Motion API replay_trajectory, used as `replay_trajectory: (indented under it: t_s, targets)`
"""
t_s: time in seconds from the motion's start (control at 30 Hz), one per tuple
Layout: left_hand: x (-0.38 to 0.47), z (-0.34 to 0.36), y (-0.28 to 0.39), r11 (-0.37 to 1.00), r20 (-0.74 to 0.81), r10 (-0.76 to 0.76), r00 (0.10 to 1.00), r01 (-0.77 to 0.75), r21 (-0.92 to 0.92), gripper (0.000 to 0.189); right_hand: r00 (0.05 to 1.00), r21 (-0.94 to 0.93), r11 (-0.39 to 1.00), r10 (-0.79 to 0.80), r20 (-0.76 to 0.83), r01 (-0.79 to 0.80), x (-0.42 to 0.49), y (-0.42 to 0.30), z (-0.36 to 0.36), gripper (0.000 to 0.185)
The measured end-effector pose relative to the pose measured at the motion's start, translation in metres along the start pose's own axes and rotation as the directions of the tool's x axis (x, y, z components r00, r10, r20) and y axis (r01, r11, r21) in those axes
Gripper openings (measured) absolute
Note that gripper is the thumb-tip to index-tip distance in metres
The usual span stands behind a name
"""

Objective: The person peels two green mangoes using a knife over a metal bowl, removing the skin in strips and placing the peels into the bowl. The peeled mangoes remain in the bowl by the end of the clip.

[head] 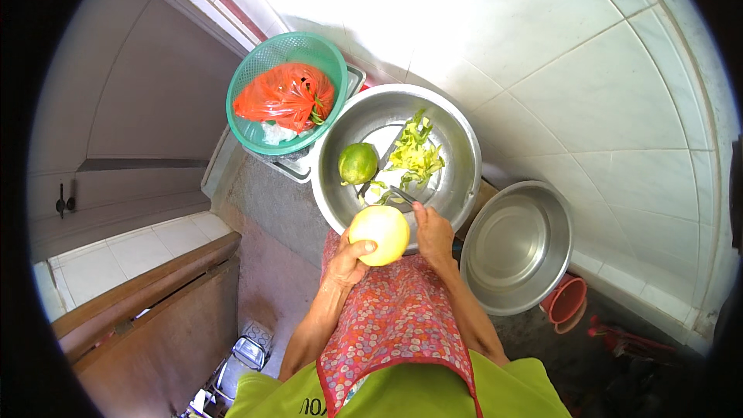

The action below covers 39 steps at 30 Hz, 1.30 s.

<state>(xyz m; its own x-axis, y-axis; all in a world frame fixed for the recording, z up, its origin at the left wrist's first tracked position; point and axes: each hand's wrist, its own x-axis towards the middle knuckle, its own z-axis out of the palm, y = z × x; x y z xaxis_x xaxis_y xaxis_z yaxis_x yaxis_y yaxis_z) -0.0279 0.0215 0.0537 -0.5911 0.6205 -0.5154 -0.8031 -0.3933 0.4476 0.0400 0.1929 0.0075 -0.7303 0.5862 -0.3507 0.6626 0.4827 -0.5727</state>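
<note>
My left hand [348,261] holds a peeled, pale yellow round fruit or vegetable [380,235] over the near rim of a large metal basin [458,128]. To its right, my right hand [433,235] grips a knife [401,194], its blade pointing up and left over the basin. Inside the basin, a whole green round fruit or vegetable [357,164] with a yellowish patch lies on the left. Yellow-green peelings [415,157] are heaped on the right, with a few smaller scraps nearer me. A dark, long object under the peelings is partly hidden.
A green plastic colander [237,128] holding a tied red plastic bag [284,96] stands at the upper left, over a metal tray [299,171]. Another metal basin [516,244] leans at the right, near red plastic containers [567,299]. A tiled wall [580,81] rises behind.
</note>
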Motion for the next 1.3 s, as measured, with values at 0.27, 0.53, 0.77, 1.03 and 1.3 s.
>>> replay_trajectory:
  t_s: [0.27,0.53,0.77,1.03,1.3]
  targets:
    - [0.014,0.014,0.001,0.914,-0.213,0.133,0.968,-0.037,0.404,0.085,0.999,0.436,0.898,-0.034,-0.04,0.048,-0.019,-0.016,-0.026,0.049]
    - [0.004,0.02,0.006,0.91,0.012,0.199,0.98,-0.189,0.369,0.084,0.996,0.253,0.964,0.089,-0.006,-0.084,-0.015,-0.006,-0.008,0.051]
    - [0.014,0.005,0.003,0.999,-0.159,-0.024,0.987,0.028,0.021,0.069,0.998,0.474,0.879,-0.015,-0.061,0.042,-0.03,-0.021,-0.028,0.048]
    - [0.0,0.016,0.017,0.937,0.112,0.093,0.989,-0.125,0.327,0.096,0.987,0.314,0.936,0.148,0.058,-0.159,-0.016,0.0,-0.006,0.055]
    - [0.009,0.048,0.016,-0.033,0.288,0.445,0.848,-0.306,0.951,0.107,0.977,0.839,0.534,-0.107,0.186,-0.102,-0.021,-0.017,-0.015,0.055]
